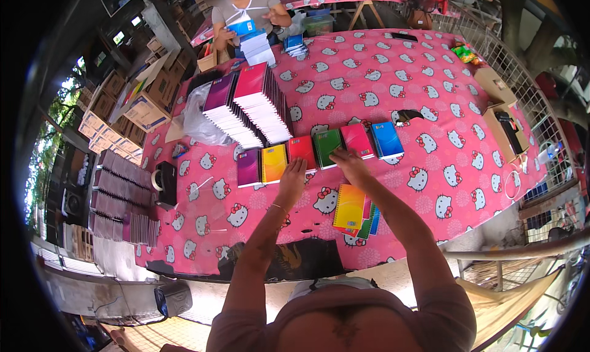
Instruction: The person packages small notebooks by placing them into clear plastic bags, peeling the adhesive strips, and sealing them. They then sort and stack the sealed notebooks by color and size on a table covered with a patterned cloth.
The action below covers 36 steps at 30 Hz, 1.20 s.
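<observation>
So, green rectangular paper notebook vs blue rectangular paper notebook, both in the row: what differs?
Colour: the green rectangular paper notebook has a green cover, the blue rectangular paper notebook a blue one.
Place: green sits between red and pink notebooks; blue ends the row at right.
Contact: the right hand covers green's lower right part; no hand is on blue.
Shared: both lie flat, cover up.

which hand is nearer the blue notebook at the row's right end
Right: the right hand is at the green notebook, left of the blue notebook; the left hand is farther left, at the red notebook.
</observation>
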### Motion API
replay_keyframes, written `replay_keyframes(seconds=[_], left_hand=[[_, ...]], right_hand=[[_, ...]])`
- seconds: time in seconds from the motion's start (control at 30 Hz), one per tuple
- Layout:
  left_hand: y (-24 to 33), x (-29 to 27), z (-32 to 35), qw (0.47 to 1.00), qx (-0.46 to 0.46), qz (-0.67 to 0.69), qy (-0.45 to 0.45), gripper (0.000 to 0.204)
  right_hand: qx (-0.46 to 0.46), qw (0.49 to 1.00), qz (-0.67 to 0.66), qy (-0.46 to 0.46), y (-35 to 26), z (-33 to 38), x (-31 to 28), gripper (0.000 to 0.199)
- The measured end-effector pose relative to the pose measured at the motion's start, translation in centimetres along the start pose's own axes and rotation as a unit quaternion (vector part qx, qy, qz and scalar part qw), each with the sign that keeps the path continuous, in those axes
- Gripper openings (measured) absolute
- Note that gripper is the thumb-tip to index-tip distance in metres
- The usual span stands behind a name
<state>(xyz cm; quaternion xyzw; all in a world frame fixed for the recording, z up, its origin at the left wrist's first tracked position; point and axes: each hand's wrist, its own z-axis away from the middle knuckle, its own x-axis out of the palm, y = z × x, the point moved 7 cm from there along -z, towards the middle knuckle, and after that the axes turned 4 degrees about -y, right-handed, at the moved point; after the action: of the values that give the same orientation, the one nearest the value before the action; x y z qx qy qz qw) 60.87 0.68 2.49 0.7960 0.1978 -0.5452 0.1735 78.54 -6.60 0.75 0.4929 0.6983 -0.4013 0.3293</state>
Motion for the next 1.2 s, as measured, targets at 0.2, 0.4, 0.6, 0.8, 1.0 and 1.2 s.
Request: replay_keyframes(seconds=[0.2,0.4,0.6,0.8,1.0,1.2], left_hand=[[2.3,-9.8,-0.1,0.995,-0.025,0.098,-0.007,0.029],[17.1,-4.2,-0.8,0.971,0.049,0.135,-0.191,0.041],[-0.2,1.5,0.6,0.975,-0.165,0.143,0.032,0.039],[-24.0,-1.8,11.8,0.863,-0.493,0.040,-0.108,0.068],[-22.0,-7.2,14.4,0.869,-0.461,-0.059,0.171,0.030],[5.3,-15.7,-2.4,0.993,0.102,0.054,-0.002,0.006]], right_hand=[[-0.005,0.981,0.140,-0.137,-8.7,8.1,-8.4,0.042],[0.410,0.860,-0.300,-0.036,1.5,13.8,-6.7,0.045],[0.212,0.952,0.217,0.040,11.3,9.9,-8.7,0.047],[0.230,0.969,0.010,0.093,9.2,9.0,-11.7,0.025],[0.014,0.996,0.051,-0.070,-12.7,12.9,-9.2,0.032],[0.333,0.923,-0.175,0.084,-4.8,17.3,-9.6,0.052]])
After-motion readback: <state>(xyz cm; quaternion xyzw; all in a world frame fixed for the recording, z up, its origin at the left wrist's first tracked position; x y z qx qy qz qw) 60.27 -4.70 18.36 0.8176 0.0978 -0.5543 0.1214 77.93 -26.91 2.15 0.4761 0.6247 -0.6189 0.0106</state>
